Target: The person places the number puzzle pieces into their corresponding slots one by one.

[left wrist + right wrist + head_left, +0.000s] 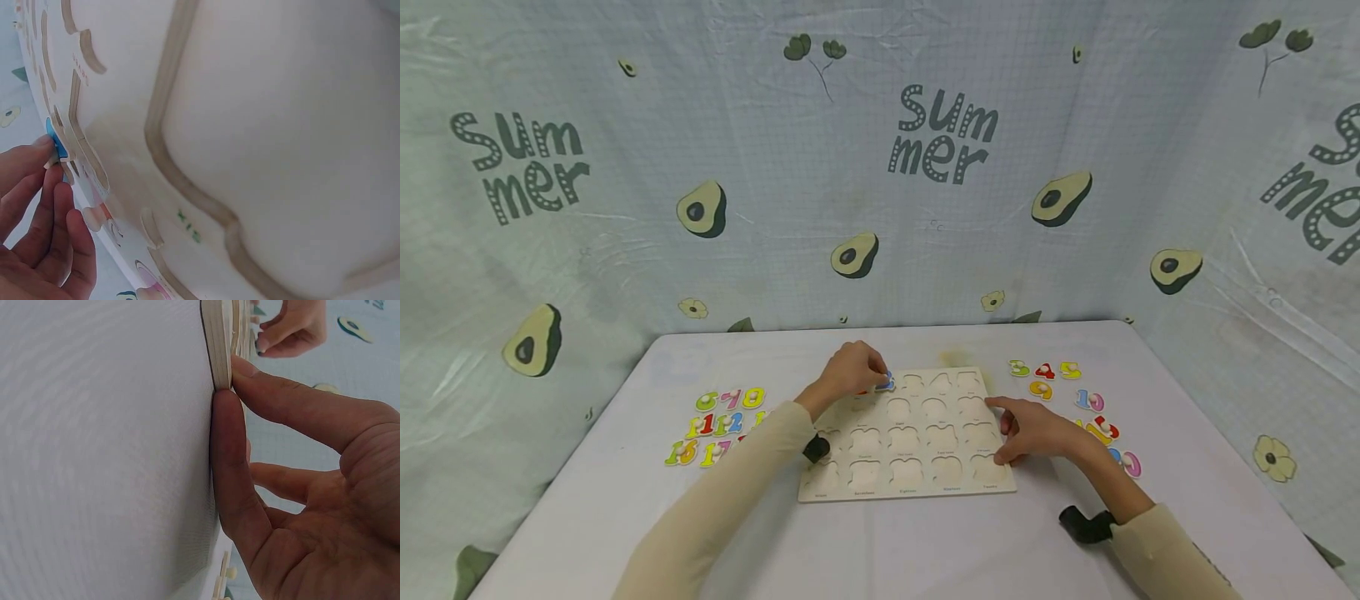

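A pale wooden number puzzle board (pixel 908 500) lies on the table, with rows of cut-out recesses and small printed words. At its far edge my left hand (pixel 853 371) pinches a blue puzzle piece (pixel 887 383) between thumb and fingers, over the top row. The left wrist view shows blue edges of the piece (pixel 57 139) at my fingertips; its number is mostly covered. Beside it, an orange-marked piece with a knob (pixel 95 219) sits on the board. My right hand (pixel 1033 429) holds the board's right edge, thumb and a finger against it (pixel 219 344).
Left of the board lie several coloured number pieces, among them a green six (pixel 706 402) and a yellow eight (pixel 753 397). More pieces lie at the right, including a red four (pixel 1045 371) and an orange nine (pixel 1041 390). A printed curtain (pixel 880 308) hangs behind the table.
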`<state>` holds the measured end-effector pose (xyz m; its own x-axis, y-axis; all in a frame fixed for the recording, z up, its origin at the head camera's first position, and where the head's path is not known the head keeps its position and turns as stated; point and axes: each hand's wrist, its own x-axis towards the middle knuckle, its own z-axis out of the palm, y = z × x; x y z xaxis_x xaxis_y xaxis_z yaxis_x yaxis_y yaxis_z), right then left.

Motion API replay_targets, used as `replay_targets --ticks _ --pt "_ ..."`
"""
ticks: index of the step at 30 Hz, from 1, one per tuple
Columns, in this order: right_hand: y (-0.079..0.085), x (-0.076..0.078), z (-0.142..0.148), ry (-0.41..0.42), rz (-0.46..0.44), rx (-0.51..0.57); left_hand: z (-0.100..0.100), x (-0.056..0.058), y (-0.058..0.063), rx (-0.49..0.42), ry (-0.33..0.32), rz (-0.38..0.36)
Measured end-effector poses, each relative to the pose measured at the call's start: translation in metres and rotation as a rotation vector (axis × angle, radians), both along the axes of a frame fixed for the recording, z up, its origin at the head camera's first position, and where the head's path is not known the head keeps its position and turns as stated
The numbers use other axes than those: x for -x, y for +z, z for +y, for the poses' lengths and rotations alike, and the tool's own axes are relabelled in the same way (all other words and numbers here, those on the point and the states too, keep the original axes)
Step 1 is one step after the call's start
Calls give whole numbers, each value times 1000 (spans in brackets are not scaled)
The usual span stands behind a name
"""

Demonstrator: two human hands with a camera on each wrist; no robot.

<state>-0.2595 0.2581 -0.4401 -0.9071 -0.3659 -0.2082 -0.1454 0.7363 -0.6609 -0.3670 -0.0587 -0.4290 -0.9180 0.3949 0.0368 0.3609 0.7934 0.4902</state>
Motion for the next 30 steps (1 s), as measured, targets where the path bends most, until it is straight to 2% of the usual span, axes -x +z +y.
replay_targets --ticks 13,23,30 --pt "0 0 -1 -14 -12 8 5 -4 4 70 2 23" --pt "-1 1 2 13 -21 39 4 -2 2 62 -46 24" --pt "-1 1 1 8 -19 30 5 -1 2 65 -50 1"
